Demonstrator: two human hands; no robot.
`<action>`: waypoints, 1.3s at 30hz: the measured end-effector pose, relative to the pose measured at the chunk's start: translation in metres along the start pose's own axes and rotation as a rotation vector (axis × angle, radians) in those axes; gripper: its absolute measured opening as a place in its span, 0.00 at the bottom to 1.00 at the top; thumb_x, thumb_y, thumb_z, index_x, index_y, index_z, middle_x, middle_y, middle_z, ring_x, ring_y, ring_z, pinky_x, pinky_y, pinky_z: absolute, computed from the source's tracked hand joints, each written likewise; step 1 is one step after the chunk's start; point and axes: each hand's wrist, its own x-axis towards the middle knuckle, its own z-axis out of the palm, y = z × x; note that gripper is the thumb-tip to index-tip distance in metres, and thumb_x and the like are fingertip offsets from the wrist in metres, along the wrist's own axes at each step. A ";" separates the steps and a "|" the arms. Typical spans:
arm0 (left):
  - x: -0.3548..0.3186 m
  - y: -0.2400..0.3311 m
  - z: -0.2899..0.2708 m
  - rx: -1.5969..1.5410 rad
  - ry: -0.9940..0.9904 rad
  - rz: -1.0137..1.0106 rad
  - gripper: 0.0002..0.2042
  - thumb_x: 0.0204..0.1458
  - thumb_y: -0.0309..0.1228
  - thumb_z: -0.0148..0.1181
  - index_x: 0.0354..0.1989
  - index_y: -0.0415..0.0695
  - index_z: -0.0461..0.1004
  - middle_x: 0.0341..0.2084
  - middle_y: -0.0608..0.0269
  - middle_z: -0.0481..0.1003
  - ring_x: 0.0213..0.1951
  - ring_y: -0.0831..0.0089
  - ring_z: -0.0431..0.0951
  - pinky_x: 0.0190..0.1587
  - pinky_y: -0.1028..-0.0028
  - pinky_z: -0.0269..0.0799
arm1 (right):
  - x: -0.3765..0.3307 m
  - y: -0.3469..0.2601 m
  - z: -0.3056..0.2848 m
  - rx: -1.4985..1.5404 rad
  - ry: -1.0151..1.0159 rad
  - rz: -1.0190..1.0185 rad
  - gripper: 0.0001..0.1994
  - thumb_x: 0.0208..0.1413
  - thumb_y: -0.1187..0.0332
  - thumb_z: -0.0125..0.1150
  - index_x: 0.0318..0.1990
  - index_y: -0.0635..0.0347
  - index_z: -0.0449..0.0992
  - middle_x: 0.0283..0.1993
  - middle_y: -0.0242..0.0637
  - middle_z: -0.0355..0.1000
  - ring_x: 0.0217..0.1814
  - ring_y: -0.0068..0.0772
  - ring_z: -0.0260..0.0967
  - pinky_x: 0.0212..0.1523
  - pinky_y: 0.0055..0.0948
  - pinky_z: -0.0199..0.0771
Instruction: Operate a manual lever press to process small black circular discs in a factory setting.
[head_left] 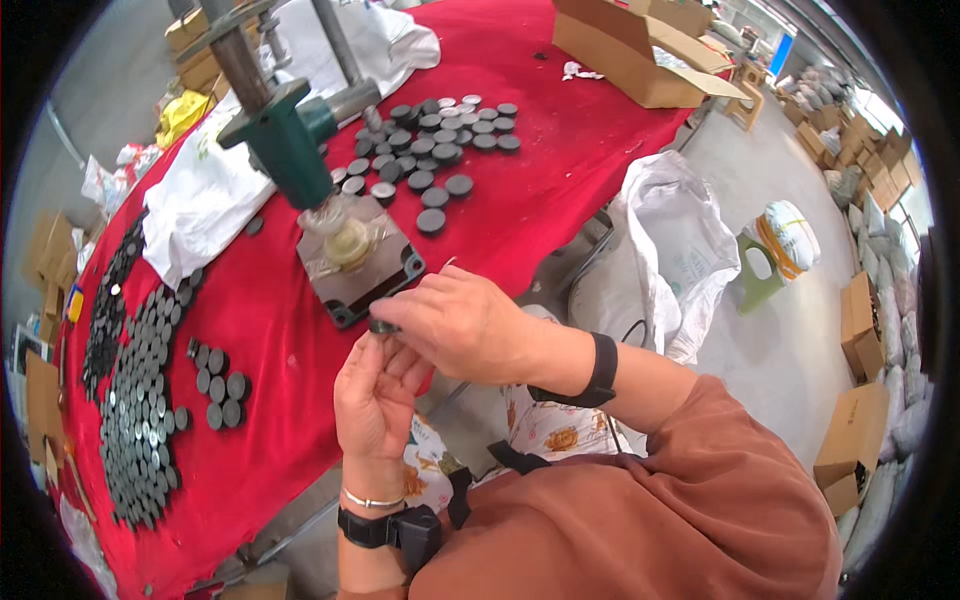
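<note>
My left hand [374, 400] and my right hand [465, 325] meet just in front of the hand press [285, 145]. Between their fingertips is a small dark round disc [382, 326], pinched from both sides and partly hidden by the right fingers. The press's metal base [345, 298] stands on the red cloth beyond my hands. On that base sits a pale, yellowish round die [347, 245], below the press head. Several dark round discs [432, 221] lie scattered behind and to the right of the press.
Many more dark discs [145, 400] cover the left of the red-clothed table [290, 400], with a small group [222, 385] beside them. White cloth [205, 195] lies left of the press. An open carton [640, 60] stands at the far right; a white sack [690, 240] is beside the table.
</note>
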 end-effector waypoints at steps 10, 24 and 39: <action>-0.036 0.041 -0.012 0.575 0.250 0.255 0.10 0.59 0.25 0.51 0.46 0.34 0.70 0.38 0.53 0.76 0.38 0.65 0.79 0.42 0.70 0.78 | 0.041 0.181 -0.014 -0.626 -0.181 0.530 0.06 0.48 0.71 0.58 0.32 0.61 0.77 0.34 0.51 0.76 0.37 0.49 0.77 0.36 0.42 0.78; -0.073 0.107 -0.067 1.844 0.664 0.841 0.09 0.50 0.20 0.59 0.40 0.36 0.75 0.34 0.55 0.74 0.35 0.66 0.75 0.38 0.73 0.72 | 0.042 0.145 0.012 -0.479 -0.766 0.021 0.28 0.61 0.55 0.44 0.68 0.49 0.52 0.72 0.40 0.47 0.75 0.46 0.39 0.59 0.67 0.48; -0.017 0.186 -0.131 2.264 0.381 0.276 0.45 0.41 0.59 0.63 0.65 0.46 0.57 0.67 0.39 0.46 0.69 0.45 0.44 0.67 0.53 0.43 | 0.022 0.180 0.028 -0.462 -0.144 0.180 0.21 0.60 0.56 0.50 0.55 0.61 0.71 0.63 0.50 0.62 0.67 0.44 0.56 0.61 0.42 0.53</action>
